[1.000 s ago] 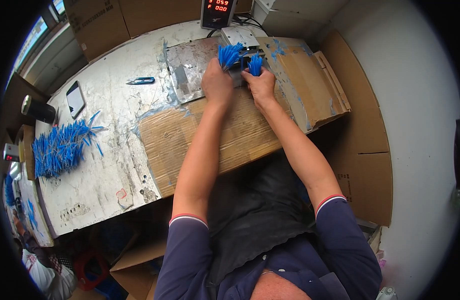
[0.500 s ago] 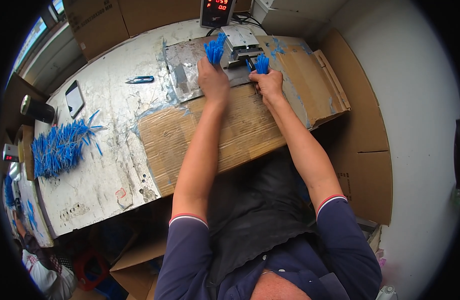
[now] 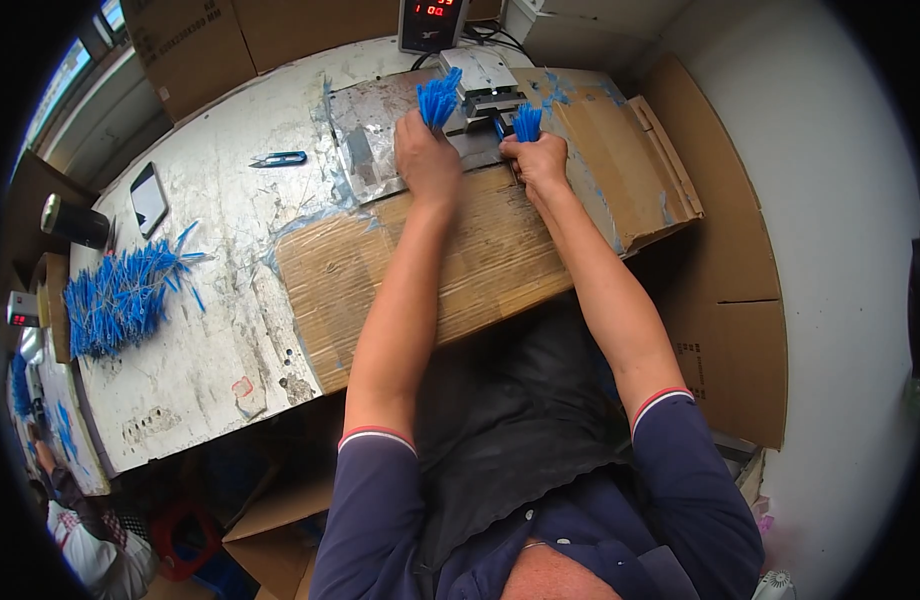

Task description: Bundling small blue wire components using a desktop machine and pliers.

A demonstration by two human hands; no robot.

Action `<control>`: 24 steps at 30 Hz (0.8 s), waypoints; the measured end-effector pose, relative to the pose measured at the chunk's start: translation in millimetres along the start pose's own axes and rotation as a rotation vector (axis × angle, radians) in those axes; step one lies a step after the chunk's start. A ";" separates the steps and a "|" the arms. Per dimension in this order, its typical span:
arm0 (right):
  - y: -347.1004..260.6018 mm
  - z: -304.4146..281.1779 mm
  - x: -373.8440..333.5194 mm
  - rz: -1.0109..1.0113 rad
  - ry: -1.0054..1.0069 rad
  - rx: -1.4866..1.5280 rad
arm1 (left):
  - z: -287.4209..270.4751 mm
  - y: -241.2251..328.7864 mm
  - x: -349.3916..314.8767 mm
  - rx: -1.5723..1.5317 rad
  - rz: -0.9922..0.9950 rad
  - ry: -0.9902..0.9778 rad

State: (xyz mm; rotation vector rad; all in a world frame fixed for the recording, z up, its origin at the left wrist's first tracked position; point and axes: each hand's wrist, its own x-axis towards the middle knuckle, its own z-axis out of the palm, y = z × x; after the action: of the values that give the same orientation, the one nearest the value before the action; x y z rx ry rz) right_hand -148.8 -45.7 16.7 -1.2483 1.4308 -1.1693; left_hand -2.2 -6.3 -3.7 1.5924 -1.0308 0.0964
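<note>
My left hand [image 3: 426, 158] is closed round a bundle of thin blue strips [image 3: 439, 100], whose ends fan out above the fist. Another, shorter-looking bundle of blue strips [image 3: 527, 123] sticks up from my right hand [image 3: 537, 158], which is closed as well. Just beyond both hands stands a small metal machine [image 3: 478, 78] with a dark slot-like front; my right hand is close to that front. A blue piece shows at the right fingertips, too small to make out. The lower ends of both bundles are hidden in my fists.
A pile of blue strips [image 3: 125, 295] lies at the table's left, near a phone [image 3: 149, 198], a dark cylinder [image 3: 75, 220] and small blue snips [image 3: 279, 160]. Cardboard [image 3: 410, 270] covers the near edge. A counter with red digits [image 3: 432, 25] stands behind. Another person's arm [image 3: 55, 470] is at far left.
My left hand's bundle has tilted and shifted slightly to the right, towards the machine. My right hand has barely moved. The red digits on the counter have changed.
</note>
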 end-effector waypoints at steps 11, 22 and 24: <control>-3.2 -24.8 -20.7 -0.005 -0.283 0.194 | -1.4 5.2 -3.5 -0.018 0.026 -0.113; 1.1 -33.9 -25.7 -0.010 -0.237 0.299 | -1.3 2.8 -4.8 0.013 0.071 -0.215; 1.0 -35.3 -27.4 -0.018 -0.232 0.337 | -1.7 4.5 -4.8 0.047 0.102 -0.268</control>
State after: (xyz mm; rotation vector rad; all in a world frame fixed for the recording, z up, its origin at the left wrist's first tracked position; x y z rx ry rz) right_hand -180.6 -14.9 22.6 -1.1185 1.0066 -1.1775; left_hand -7.3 -1.9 -2.5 1.6243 -1.3265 -0.0245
